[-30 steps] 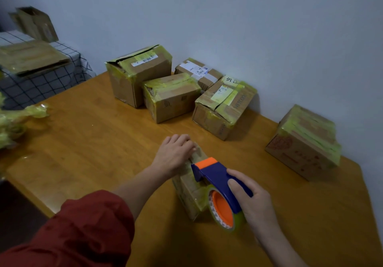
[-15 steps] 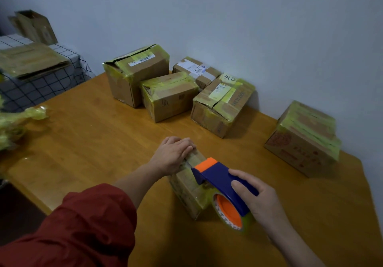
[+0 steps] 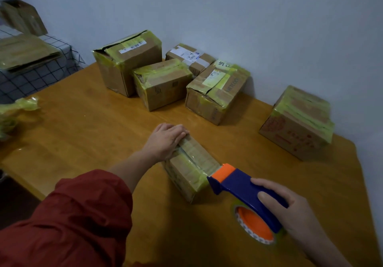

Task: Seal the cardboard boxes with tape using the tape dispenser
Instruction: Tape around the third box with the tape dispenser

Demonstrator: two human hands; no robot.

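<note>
A small cardboard box wrapped in yellow-green tape lies on the wooden table in front of me. My left hand presses flat on the box's far end, fingers straight. My right hand grips the blue and orange tape dispenser. Its orange front edge sits at the near right end of the box top. The tape roll with its orange core hangs below my right hand, just off the box.
Several taped cardboard boxes stand along the wall at the back, and one more box sits at the right. A crumpled wad of tape lies at the left edge. A checked cloth surface with flat cardboard is far left.
My right hand has drawn the dispenser toward me and to the right along the box top, off its near end. My left hand has stayed on the far end.
</note>
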